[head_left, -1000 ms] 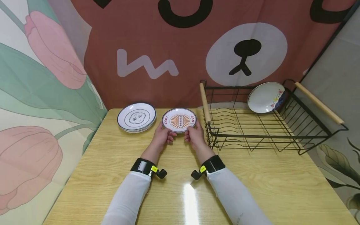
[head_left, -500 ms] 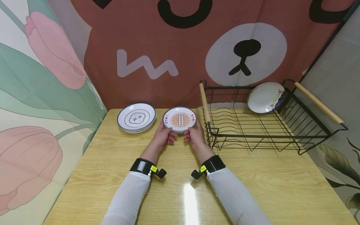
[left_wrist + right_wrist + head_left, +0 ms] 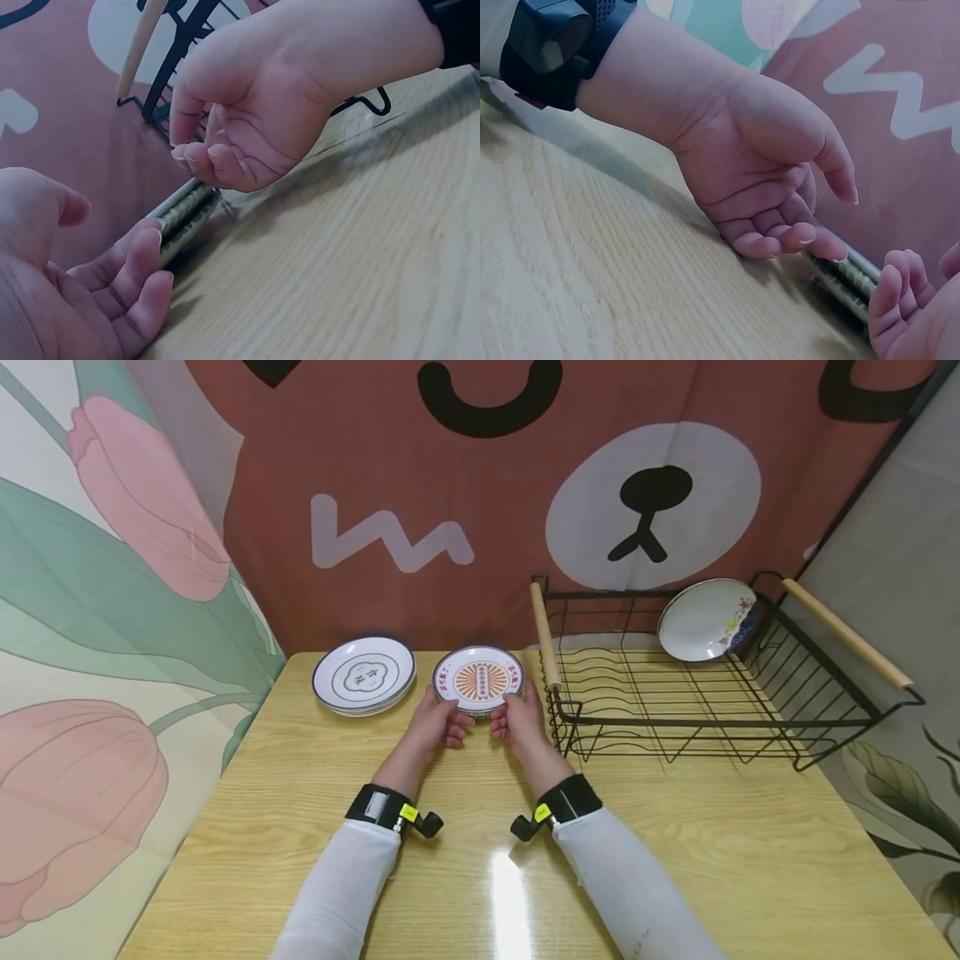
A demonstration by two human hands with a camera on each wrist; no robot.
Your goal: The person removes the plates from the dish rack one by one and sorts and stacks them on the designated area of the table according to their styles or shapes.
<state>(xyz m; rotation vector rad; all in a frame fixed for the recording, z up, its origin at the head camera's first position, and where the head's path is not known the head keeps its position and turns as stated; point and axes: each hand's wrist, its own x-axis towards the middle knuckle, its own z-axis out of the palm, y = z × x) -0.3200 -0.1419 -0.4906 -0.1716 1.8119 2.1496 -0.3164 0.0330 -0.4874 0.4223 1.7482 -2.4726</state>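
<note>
A small white plate (image 3: 480, 680) with a dark rim, an orange sunburst and red lettering lies uppermost, with more plate edges showing beneath it. My left hand (image 3: 437, 724) grips its near-left rim, and my right hand (image 3: 520, 721) grips the near-right rim. In the head view both thumbs lie at the rim. From the left wrist view, green-patterned plate edges (image 3: 187, 210) appear between the two hands, close above the table. To the left is a stack of larger white plates (image 3: 364, 675) with blue rims and a grey motif.
A black wire dish rack (image 3: 705, 723) with wooden handles stands just right of my right hand. A flower-patterned plate (image 3: 708, 621) leans in its back right part. Behind the wooden table (image 3: 465, 827) hangs a brown bear-print cloth (image 3: 390, 610).
Between one second and half a second ago, the sunburst plate rose slightly at its far side. Since then plate and hands look nearly still.
</note>
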